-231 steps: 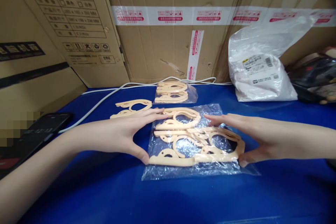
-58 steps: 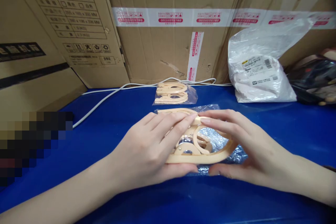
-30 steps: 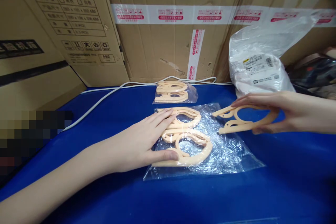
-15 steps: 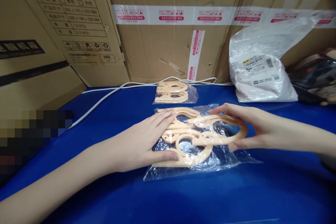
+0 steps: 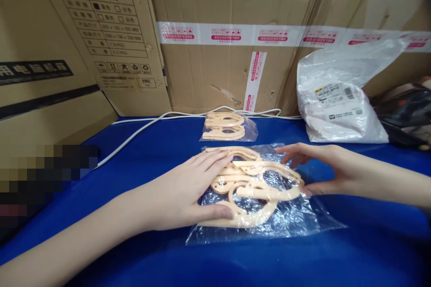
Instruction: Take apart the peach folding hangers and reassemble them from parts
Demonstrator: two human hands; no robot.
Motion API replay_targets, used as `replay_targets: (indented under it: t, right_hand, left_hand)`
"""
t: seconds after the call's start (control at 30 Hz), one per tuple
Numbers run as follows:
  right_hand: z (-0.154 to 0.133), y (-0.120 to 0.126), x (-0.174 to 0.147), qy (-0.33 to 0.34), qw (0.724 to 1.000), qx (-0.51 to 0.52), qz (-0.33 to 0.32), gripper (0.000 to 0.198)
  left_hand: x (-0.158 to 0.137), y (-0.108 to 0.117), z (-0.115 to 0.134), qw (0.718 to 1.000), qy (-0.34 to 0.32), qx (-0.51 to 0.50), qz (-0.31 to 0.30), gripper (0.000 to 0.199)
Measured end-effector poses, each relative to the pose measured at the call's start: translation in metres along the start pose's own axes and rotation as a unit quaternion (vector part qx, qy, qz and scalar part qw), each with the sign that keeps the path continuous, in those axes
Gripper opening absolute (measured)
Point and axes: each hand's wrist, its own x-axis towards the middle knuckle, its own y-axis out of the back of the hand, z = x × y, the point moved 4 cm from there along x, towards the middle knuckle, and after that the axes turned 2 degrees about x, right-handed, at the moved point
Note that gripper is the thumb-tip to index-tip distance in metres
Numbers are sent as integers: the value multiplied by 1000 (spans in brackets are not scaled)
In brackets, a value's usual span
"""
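Several cream folding hangers [image 5: 257, 220] lie piled on a clear plastic bag [image 5: 303, 222] on the blue table. My left hand [image 5: 188, 193] rests flat over the left part of the pile, fingers stretched out and thumb on the nearest hanger. At the pile's right side is my right hand [image 5: 323, 168], its fingers and thumb spread apart. The right thumb tip is at the curved end of the top folding hanger [image 5: 292, 193], while the other fingers hover over the bag's far edge. Whether the thumb touches the hanger, I cannot tell.
A smaller clear bag of cream hangers [image 5: 224, 133] lies behind the pile. A white cable [image 5: 134, 134] runs along the back. Cardboard boxes [image 5: 202, 76] wall the rear and left. A white plastic parcel [image 5: 340, 107] stands at right, beside dark items [image 5: 404, 112].
My right hand has loosened from the top hanger, which now lies further left on the pile. My left hand has stayed on the pile. The camera view has tilted up slightly.
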Motion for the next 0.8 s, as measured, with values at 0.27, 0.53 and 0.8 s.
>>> replay_targets:
  t: [0.27, 0.53, 0.8]
  right_hand:
    - [-19, -30, 10, 15, 996, 57, 68, 59]
    - [-13, -25, 14, -2, 991, 123, 58, 52]
    - [-13, -37, 16, -24, 990, 107, 90, 46]
  left_hand:
    - [0, 4, 2, 999, -33, 0, 36, 85]
    - [1, 7, 5, 998, -43, 7, 50, 81]
    - [3, 6, 8, 997, -55, 17, 54, 76]
